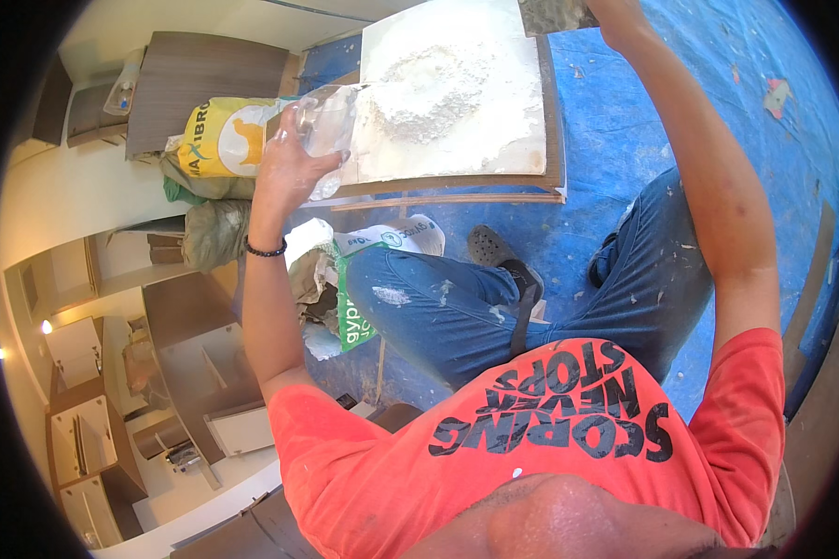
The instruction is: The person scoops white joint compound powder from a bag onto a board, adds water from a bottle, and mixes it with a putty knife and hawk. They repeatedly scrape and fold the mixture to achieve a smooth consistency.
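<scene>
My left hand [290,164], with a dark beaded bracelet at the wrist, grips a clear plastic bottle [325,133]. The bottle lies tilted over the left edge of a white board [514,157]. Spread on that board is a rough ring of white powder or plaster [430,112], wet-looking in places. At the top edge of the view my right hand [619,28] holds a stained flat metal blade [556,15], probably a trowel. The blade is partly cut off and sits beyond the board's far right corner.
Under the board is a brown wooden panel [556,140]. A yellow sack [217,136] stands left of it; an opened green-and-white plaster bag [356,300] lies by my knee. Blue sheeting [622,105] covers the floor. Brown cabinets [189,328] line the left.
</scene>
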`<state>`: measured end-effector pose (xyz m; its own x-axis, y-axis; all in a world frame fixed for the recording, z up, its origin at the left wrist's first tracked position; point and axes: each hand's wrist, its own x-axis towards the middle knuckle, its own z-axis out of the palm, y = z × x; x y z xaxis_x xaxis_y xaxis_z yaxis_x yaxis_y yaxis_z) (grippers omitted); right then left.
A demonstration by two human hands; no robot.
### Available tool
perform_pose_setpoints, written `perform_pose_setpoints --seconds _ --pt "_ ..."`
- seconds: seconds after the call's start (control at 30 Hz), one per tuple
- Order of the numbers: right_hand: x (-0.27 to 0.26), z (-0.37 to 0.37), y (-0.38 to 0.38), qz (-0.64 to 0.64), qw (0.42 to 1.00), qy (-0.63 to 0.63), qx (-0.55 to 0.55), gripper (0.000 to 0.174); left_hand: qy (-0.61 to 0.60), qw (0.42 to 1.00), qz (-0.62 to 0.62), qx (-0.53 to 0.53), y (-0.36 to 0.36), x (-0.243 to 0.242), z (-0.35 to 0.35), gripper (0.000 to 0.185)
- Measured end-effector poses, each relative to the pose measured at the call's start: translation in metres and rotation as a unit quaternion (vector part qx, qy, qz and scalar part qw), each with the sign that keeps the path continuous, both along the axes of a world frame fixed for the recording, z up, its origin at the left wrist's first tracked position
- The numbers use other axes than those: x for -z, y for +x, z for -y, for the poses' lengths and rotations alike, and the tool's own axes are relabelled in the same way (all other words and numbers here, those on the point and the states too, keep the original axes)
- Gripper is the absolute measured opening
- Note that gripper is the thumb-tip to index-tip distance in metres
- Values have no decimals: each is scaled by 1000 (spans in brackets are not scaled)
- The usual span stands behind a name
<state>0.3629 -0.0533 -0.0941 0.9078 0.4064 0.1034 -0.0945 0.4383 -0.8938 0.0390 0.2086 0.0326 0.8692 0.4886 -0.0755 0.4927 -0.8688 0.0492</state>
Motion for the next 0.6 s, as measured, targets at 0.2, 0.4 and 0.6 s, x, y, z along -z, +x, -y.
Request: perform_pose_setpoints --seconds 0.2,0.4,0.6 --pt "0 -2 -1 -2 1000 -5 11 20 -5 1000 -13 -12 1 -10 9 99" --pt "0 -1 1 7 1000 -18 10 20 -4 1000 -13 -16 -1 -12 8 98" --pt "-5 0 -3 -3 1000 -15 2 20 -7 1000 -3 -8 -2 -13 7 98"
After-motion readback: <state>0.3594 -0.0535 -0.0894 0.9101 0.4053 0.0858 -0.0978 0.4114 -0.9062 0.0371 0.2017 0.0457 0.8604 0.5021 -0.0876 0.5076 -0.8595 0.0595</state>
